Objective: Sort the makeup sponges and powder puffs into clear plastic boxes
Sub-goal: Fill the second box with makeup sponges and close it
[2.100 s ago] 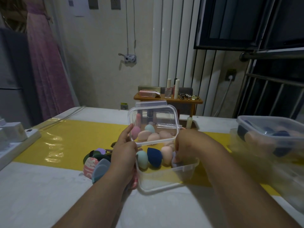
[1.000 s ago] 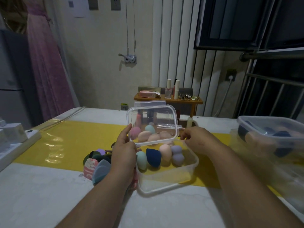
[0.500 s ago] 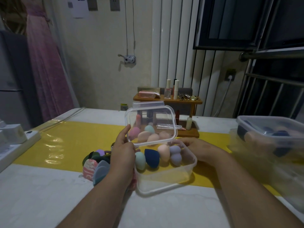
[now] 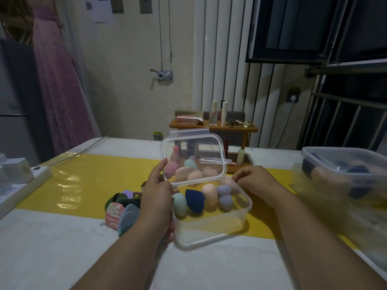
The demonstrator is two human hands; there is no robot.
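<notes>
Looking at the box [image 4: 211, 229]: clear plastic, at the middle of the table [image 4: 52, 248], far half on the yellow strip [image 4: 83, 181], near half on bare white top. Lid [image 4: 193, 149] is swung up at the box's 12 o'clock edge, standing close to upright.

Left hand [image 4: 157, 197]: wrapped round the box's 9 o'clock wall, fingertips showing under the near corner, thumb pointing up along the lid's left edge. Firm hold on the box.

Right hand [image 4: 258, 182]: at the box's 2 o'clock corner, fingers curled in tight by the rim and the lid's lower right corner. Whether it's touching or pinching, can't tell from this angle.

Sponges [image 4: 194, 200] are inside the box in two rows. Front row, 9 to 3 o'clock: mint, navy, peach, lilac gourd-shaped one, packed side by side. Back row seen through the lid: pink, mint, several peach.

Puffs [image 4: 125, 212] are piled on the table just beside the box at its 9 o'clock, partly behind the left hand: teal, dark green, purple, one pink patterned.

Second box [image 4: 343, 164] at 3 o'clock, well apart, blurred; dark blue and peach shapes inside.

Wooden rack [image 4: 213, 127] at 12 o'clock behind the box, bottles on top. Power strip [image 4: 25, 181] at the table's 9 o'clock edge.
</notes>
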